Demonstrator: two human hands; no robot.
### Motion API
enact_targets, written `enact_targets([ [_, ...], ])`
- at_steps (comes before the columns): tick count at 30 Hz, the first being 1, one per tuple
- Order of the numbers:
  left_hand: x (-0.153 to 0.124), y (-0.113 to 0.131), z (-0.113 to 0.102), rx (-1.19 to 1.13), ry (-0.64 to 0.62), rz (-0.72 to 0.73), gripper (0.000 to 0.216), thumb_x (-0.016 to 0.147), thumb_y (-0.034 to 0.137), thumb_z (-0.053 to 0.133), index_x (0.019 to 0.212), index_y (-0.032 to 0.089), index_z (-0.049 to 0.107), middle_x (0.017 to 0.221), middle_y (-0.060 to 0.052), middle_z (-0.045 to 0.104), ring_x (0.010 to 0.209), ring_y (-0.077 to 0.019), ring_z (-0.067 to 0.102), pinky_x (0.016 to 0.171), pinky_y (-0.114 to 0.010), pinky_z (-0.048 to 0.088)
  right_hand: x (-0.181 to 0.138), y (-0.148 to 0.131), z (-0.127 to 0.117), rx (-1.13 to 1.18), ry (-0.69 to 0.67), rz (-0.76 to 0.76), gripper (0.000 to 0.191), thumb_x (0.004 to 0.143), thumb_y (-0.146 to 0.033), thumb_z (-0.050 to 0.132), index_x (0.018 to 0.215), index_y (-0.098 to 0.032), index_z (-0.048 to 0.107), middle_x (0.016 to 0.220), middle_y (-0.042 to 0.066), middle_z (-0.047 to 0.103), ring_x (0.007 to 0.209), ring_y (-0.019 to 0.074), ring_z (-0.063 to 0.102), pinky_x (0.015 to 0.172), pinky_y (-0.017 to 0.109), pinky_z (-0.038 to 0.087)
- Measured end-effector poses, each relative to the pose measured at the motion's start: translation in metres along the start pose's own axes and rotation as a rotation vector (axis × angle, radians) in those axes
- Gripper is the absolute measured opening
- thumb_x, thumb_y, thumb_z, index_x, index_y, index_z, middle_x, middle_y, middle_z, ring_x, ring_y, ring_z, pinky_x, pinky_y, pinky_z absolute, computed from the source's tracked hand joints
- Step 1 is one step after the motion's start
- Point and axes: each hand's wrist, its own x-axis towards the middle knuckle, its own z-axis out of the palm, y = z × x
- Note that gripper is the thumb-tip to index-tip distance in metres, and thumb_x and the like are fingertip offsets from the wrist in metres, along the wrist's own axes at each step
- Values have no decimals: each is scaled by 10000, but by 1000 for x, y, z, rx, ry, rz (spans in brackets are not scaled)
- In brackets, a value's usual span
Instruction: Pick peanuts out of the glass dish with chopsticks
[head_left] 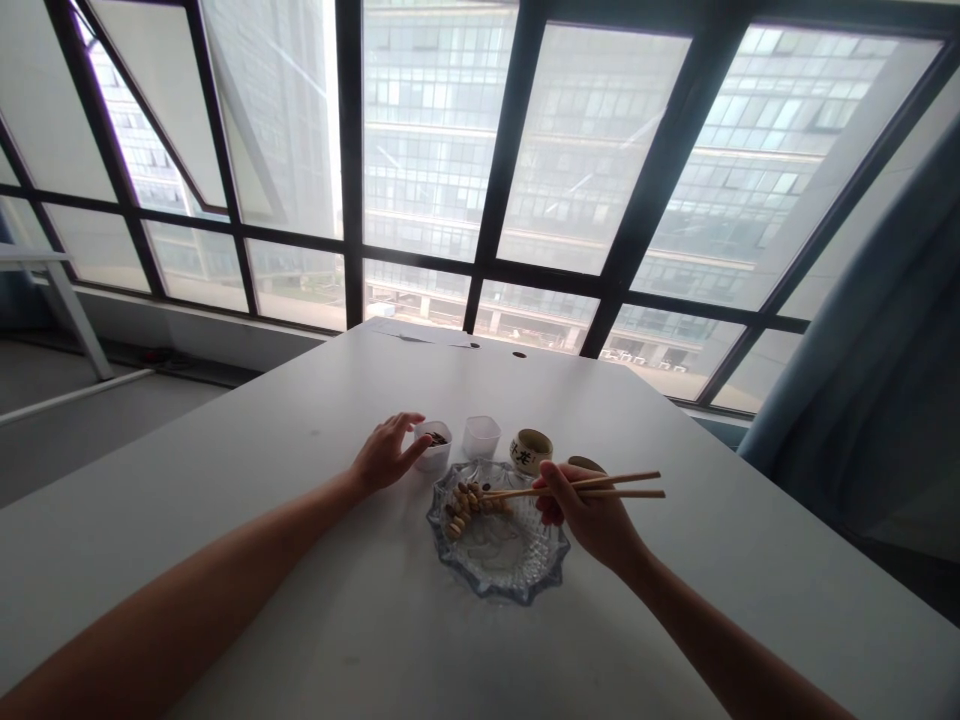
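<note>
My right hand [581, 510] grips a pair of wooden chopsticks [619, 483], their tips reaching down into a scalloped clear glass bowl [529, 580]. Along the bowl's left and far side lie several tan nuts in shells [457, 510], and a dark piece [487, 486] is near the chopstick tips. Whether the tips pinch anything is too small to tell. My left hand [386, 450] is at a small translucent plastic cup [433, 458], thumb on the near side and fingers on the far side. Dark seed-like pieces [437, 439] lie inside that cup.
Behind the bowl stand a second translucent cup [481, 437] and a beige cup with dark lettering [530, 450]. Another round cup [587, 465] is partly hidden behind my right hand. The white table [300, 560] reaches toward large windows; a blue curtain [847, 370] hangs at the right.
</note>
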Motion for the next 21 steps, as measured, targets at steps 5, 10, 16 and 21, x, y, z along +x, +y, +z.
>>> enact_targets([
  [5,-1,-2,1,2,-17,-1,484,940,586,428,1176,185,562,1124,-129,684,978,-267,663,910,-459,503,-2,1,1,24,10,-18,538,754,-687,682,642,-161,709,477,36,627,374,127,567,361,216,446],
  [10,-1,-2,1,9,-35,-7,553,920,619,443,1198,155,559,1107,-152,683,974,-284,663,901,-470,505,-6,3,-9,189,183,40,579,667,-726,727,610,-152,686,449,44,619,340,136,544,331,228,405],
  [16,-1,0,0,14,-63,-26,626,850,644,550,1246,160,538,1150,-163,681,984,-303,672,913,-483,507,-37,29,-25,484,368,355,542,505,-639,867,594,-138,681,436,27,599,364,101,509,341,191,399],
  [21,-3,2,0,51,-73,-8,662,789,637,629,1258,182,527,1121,-146,694,964,-306,679,899,-473,512,-54,32,-23,579,398,388,531,475,-603,894,589,-130,681,446,20,593,389,89,498,356,178,408],
])
